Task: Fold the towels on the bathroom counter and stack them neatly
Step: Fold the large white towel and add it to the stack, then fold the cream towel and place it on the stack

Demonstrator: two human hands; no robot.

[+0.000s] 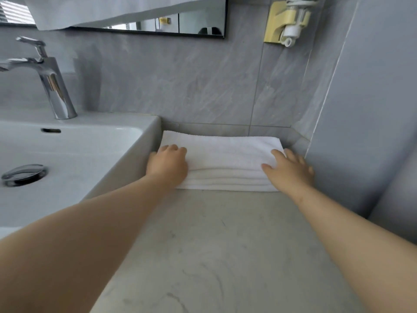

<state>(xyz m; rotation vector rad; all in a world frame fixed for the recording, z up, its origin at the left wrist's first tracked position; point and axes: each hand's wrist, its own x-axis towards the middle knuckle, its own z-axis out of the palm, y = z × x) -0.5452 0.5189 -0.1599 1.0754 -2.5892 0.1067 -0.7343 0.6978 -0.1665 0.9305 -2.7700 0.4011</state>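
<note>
A stack of folded white towels lies at the back of the grey marble counter, against the tiled wall, with several layered edges showing along its front. My left hand rests on the stack's left end, fingers bent over the top near the sink's side. My right hand lies flat on the right end with fingers spread and straight, close to the side wall.
A white sink basin with a chrome faucet and drain plug stands to the left. A mirror and a yellow wall holder hang above. A grey side wall closes the right.
</note>
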